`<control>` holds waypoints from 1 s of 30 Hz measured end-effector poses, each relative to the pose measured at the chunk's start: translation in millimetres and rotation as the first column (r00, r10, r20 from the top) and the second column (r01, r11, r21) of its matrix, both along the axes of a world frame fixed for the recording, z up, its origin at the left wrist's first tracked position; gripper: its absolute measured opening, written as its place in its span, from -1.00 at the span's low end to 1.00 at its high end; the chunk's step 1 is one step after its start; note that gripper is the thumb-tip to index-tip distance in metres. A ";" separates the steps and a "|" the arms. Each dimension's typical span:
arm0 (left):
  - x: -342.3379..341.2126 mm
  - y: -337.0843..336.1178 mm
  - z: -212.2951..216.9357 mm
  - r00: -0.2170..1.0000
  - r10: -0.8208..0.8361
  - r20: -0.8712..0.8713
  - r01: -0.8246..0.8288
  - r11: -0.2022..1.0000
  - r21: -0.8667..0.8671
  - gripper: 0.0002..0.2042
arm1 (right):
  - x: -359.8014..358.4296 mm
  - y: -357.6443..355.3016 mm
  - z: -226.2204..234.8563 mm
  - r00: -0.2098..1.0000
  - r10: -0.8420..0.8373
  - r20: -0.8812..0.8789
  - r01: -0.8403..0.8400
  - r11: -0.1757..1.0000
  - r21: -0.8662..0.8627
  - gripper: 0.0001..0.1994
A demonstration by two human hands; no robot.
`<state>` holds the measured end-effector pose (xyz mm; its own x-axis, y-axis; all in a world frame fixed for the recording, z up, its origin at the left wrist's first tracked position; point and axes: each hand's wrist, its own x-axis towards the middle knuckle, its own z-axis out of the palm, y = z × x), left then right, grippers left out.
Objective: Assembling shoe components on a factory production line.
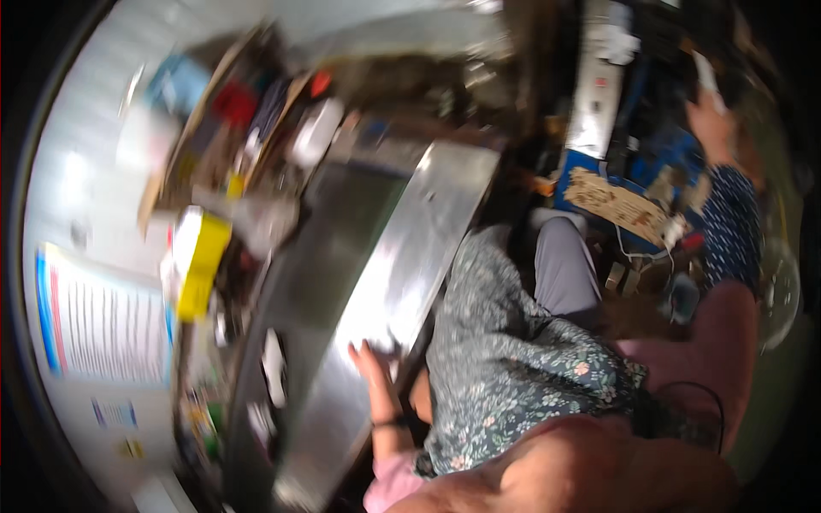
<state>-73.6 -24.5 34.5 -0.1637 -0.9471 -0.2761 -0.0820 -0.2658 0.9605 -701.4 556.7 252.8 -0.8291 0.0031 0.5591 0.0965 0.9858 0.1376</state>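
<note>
My left hand (pixel 369 366) rests at the edge of a long, shiny metal ledge (pixel 389 256), its fingers apart and nothing visible in them. My right arm, in a dark patterned sleeve cover (pixel 731 227), stretches far out to the right. At its end my right hand (pixel 714 128) is closed around a thin white piece (pixel 705 73) that sticks up past the fingers. Blur hides what kind of thing it is. Below that hand lies a blue machine or frame (pixel 629 205) with a worn brown board (pixel 616 203) on it.
Left of the ledge runs a dark panel (pixel 333 248). A cluttered shelf (pixel 201 128) holds a yellow box (pixel 201 265) and a white bottle-like item (pixel 316 132). A printed sheet (pixel 107 316) hangs on the pale wall. A white cable (pixel 629 248) trails by the brown board.
</note>
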 end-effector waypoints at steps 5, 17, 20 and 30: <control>-153.3 -4.6 139.2 0.493 -0.047 -0.869 0.297 0.948 0.117 -0.57 | 56.4 -192.0 -100.4 0.598 0.799 0.072 -0.581 0.493 -0.648 -0.70; -168.9 55.6 165.5 0.345 0.021 -0.938 0.230 0.967 0.106 -0.72 | 435.8 -412.7 -116.0 -0.409 0.821 -0.398 0.761 0.067 -0.645 -0.41; -153.7 38.6 131.1 0.391 0.124 -0.912 0.168 0.964 0.204 -0.81 | 455.7 -417.2 -120.9 -0.531 0.802 -0.274 0.720 0.256 -0.645 -0.40; 26.4 -169.0 20.8 0.764 0.162 0.624 0.439 0.578 -0.688 -0.52 | 400.8 -410.8 -150.7 -0.318 0.922 0.222 -0.746 -0.098 -0.659 -0.45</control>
